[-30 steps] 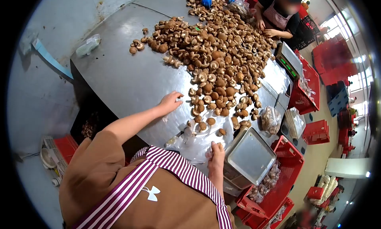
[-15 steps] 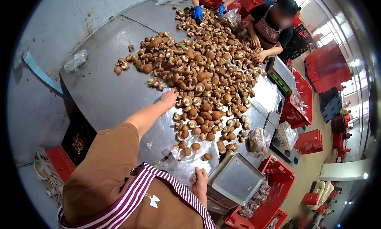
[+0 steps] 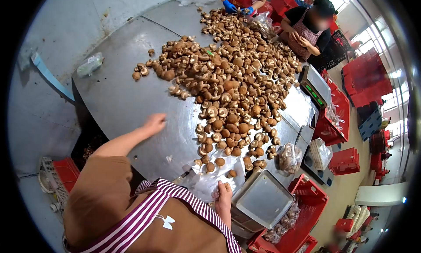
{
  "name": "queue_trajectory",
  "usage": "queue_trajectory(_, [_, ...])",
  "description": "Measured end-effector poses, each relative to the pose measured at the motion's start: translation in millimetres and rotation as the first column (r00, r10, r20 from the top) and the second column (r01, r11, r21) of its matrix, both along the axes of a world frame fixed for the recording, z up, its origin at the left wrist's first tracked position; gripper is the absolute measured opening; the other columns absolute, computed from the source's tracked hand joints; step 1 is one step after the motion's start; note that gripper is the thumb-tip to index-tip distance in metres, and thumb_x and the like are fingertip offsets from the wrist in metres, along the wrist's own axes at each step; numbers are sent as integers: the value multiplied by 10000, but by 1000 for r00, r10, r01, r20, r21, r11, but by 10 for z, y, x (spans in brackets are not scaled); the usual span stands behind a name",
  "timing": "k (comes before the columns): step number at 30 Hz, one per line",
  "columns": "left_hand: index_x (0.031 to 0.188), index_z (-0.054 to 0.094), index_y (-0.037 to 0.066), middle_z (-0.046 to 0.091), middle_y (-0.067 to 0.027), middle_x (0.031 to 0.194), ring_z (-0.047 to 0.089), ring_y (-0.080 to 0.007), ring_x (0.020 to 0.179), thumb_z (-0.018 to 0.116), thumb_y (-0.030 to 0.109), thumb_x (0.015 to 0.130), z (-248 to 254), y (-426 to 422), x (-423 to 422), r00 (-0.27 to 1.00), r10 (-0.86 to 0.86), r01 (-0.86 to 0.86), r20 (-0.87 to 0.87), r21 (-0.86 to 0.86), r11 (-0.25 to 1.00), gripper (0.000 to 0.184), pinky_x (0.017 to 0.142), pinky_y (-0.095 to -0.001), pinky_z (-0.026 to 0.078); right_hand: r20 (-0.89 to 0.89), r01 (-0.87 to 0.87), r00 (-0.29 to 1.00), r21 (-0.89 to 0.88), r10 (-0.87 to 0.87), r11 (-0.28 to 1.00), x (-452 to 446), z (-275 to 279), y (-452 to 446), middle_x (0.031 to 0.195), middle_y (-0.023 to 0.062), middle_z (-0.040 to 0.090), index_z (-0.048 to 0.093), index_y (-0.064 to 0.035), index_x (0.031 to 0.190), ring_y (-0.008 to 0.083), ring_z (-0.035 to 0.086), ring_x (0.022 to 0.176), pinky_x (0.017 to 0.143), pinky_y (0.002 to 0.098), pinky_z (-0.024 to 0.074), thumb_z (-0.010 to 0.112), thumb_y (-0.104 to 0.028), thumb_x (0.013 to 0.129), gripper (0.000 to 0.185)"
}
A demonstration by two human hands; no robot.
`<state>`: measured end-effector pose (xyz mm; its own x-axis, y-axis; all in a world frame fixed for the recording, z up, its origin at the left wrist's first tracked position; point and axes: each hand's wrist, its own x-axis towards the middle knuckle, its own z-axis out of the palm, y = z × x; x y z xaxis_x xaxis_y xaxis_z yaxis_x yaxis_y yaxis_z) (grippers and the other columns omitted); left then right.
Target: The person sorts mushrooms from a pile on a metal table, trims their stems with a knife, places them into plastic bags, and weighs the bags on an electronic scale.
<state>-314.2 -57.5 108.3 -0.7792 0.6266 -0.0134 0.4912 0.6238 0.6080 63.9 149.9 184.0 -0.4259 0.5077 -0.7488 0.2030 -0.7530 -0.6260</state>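
Observation:
My left hand (image 3: 155,123) is over the bare metal left of the mushroom pile, with its fingers smeared by motion; whether it holds anything is unclear. Low in the view, my right hand (image 3: 224,195) is closed on the edge of a clear plastic bag (image 3: 206,183). A few loose mushrooms (image 3: 220,162) lie on the bag. Beyond it, a large heap of brown mushrooms (image 3: 228,84) spreads over the metal table (image 3: 118,82). A scale with a metal tray (image 3: 265,198) stands just right of my right hand.
A filled bag (image 3: 290,158) lies right of the heap, near a knife-like tool. Another scale (image 3: 313,88) has a green display. Red crates (image 3: 302,209) hold bagged mushrooms. Two people stand at the far side, one in blue gloves (image 3: 230,7). A wrapped packet (image 3: 90,64) lies at left.
My left hand reached to the heap's near left edge, then drew back left and toward me. My right hand stays at the bag. The co-workers' hands have moved.

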Motion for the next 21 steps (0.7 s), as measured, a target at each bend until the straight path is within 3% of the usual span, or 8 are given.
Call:
queue_trajectory(1, [833, 539, 15, 574, -188, 794, 551, -387, 731, 577, 97, 763, 182, -323, 24, 991, 98, -91, -87, 85, 992, 115, 645, -445, 441, -19, -18, 1000, 14, 18, 1000, 48, -55, 3, 616, -17, 455, 442, -127, 709, 100, 402, 491, 454, 265, 347, 633, -146, 924, 288])
queue_trajectory(5, [825, 526, 19, 546, -207, 739, 542, -423, 736, 560, 93, 784, 398, -1917, -223, 823, 509, -537, -252, -55, 841, 92, 635, -487, 424, -43, -49, 998, 46, 51, 998, 126, -118, -30, 612, -13, 440, 445, -120, 729, 107, 398, 483, 460, 269, 346, 634, -159, 924, 274])
queue_trajectory(8, [969, 634, 23, 573, -142, 1046, 547, -341, 1040, 655, 130, 852, 731, -2676, -45, 703, 498, -708, -507, -436, 556, 160, 859, -437, 488, -45, -79, 996, 81, 83, 994, 96, -86, -96, 607, -12, 426, 440, -118, 728, 105, 391, 480, 457, 266, 339, 634, -156, 922, 277])
queue_trajectory(10, [1013, 636, 19, 581, -160, 1071, 561, -330, 1045, 661, 121, 836, 767, -2729, 90, 715, 523, -693, -463, -376, 615, 206, 871, -427, 486, -45, -86, 995, 102, 91, 991, 63, -64, -148, 604, -12, 418, 436, -117, 726, 103, 384, 475, 454, 264, 334, 632, -152, 921, 279])
queue_trajectory(14, [1020, 649, 13, 650, -147, 1001, 641, -285, 898, 679, 144, 789, 394, -2026, 459, 935, 353, -353, -10, -81, 932, 267, 824, -382, 512, -64, -131, 987, 199, 146, 971, -4, 47, -280, 599, -16, 406, 426, -113, 722, 97, 362, 462, 437, 259, 317, 629, -137, 915, 281])
queue_trajectory(17, [1061, 663, 28, 690, -94, 994, 660, -188, 927, 709, 170, 796, 479, -949, 1123, 894, 93, -133, 437, 62, 989, 304, 810, -331, 528, -111, -111, 983, 258, 143, 960, -92, 257, -419, 603, -23, 419, 426, -112, 716, 81, 359, 468, 406, 245, 292, 640, -132, 904, 286])
queue_trajectory(19, [1226, 595, 47, 624, -122, 1180, 603, -228, 1079, 742, 238, 798, 762, -380, 1590, 831, -227, 113, 509, 245, 963, 492, 939, -365, 489, -127, -117, 977, 344, 169, 932, -89, 372, -473, 622, -17, 468, 446, -107, 736, 68, 377, 481, 417, 233, 293, 641, -125, 910, 262])
queue_trajectory(21, [1309, 544, 78, 585, -142, 1256, 524, -281, 1208, 739, 299, 800, 1354, 16, 2021, 862, -475, 405, 178, 320, 856, 588, 1074, -421, 374, -179, -120, 964, 374, 198, 920, -56, 449, -524, 635, -15, 493, 458, -97, 769, 59, 398, 494, 430, 219, 292, 630, -126, 927, 235])
